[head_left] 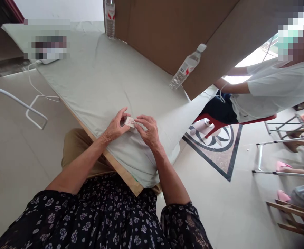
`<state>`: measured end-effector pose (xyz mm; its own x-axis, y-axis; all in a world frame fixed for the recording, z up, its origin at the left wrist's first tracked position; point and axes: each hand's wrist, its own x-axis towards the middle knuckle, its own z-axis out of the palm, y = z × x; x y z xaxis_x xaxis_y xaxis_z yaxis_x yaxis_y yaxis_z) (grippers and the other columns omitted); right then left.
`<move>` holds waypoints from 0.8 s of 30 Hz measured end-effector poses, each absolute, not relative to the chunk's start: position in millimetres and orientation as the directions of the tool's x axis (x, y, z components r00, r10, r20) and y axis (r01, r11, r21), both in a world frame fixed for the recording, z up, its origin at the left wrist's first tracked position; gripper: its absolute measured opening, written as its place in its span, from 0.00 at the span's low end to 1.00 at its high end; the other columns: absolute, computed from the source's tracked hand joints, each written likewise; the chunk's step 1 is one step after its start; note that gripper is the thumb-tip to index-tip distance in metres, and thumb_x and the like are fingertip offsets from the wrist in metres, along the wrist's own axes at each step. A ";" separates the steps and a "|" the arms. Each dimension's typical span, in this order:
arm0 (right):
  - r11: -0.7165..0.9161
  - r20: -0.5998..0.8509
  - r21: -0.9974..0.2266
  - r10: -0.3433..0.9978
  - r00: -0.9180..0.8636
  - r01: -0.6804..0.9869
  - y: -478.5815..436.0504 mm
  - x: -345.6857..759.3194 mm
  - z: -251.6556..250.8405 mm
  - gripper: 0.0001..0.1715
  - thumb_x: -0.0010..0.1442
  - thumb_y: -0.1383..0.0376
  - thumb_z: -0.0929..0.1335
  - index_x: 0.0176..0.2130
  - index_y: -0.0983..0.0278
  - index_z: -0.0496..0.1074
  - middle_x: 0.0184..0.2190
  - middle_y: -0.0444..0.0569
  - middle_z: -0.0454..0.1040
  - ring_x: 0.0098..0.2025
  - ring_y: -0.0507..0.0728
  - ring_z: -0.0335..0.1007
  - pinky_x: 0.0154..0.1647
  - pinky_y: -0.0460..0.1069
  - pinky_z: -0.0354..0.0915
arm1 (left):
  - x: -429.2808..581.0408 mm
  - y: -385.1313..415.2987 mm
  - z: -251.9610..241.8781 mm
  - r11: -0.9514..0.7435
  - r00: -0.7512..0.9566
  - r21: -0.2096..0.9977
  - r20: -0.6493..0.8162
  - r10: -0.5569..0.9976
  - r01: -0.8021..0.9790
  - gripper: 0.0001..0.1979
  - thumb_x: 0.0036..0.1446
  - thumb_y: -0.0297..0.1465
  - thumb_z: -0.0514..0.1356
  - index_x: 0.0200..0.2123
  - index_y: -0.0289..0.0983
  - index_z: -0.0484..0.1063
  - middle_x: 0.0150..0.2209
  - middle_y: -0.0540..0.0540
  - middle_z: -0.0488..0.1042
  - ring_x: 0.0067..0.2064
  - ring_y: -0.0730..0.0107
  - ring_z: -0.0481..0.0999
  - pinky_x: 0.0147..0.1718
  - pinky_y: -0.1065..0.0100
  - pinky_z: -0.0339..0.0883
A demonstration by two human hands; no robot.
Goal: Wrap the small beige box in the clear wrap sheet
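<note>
Above the near part of the cloth-covered table, a small pale rectangular piece with faint reddish print is between my two hands. It looks like folded paper, but its exact kind is too small to tell. My left hand has it between thumb and fingers at its left side. At its right edge, the thumb and fingertips of my right hand are bent in and pinch the corner. Both palms are off the table, with the wrists close to its near edge.
A pale cloth covers the table. Along a large brown cardboard panel stand two clear water bottles, one at the back and one on the right. A person in a white shirt sits beyond the panel. A white cable hangs at left.
</note>
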<state>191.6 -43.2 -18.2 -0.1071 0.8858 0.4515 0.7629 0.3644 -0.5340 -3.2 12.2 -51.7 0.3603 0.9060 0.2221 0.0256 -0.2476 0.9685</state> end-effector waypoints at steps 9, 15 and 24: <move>0.513 0.354 -0.184 0.830 -0.430 0.838 -26.0 187.5 14.0 0.13 0.72 0.65 0.67 0.41 0.58 0.82 0.51 0.51 0.83 0.54 0.62 0.71 0.60 0.60 0.58 | -3.2 13.1 -51.3 -0.278 0.356 0.960 0.251 0.900 0.026 0.44 0.49 0.34 0.65 0.70 0.34 0.59 0.55 0.38 0.77 0.51 0.59 0.77 0.57 0.56 0.67; 0.431 0.380 -0.318 0.874 -0.304 0.844 -10.6 181.8 15.3 0.11 0.69 0.68 0.65 0.38 0.61 0.77 0.51 0.54 0.83 0.53 0.62 0.74 0.58 0.59 0.60 | -2.7 13.9 -53.4 -0.289 0.353 0.956 0.252 0.901 0.055 0.45 0.49 0.35 0.65 0.71 0.35 0.58 0.56 0.38 0.77 0.52 0.59 0.77 0.58 0.56 0.68; 0.335 0.362 -0.492 0.918 -0.161 0.804 24.7 189.7 24.0 0.11 0.69 0.65 0.61 0.40 0.60 0.72 0.53 0.56 0.80 0.55 0.61 0.75 0.57 0.57 0.64 | -2.5 10.7 -46.0 -0.354 0.381 0.918 0.268 0.885 0.176 0.48 0.52 0.43 0.68 0.72 0.34 0.57 0.59 0.34 0.74 0.61 0.50 0.75 0.61 0.54 0.67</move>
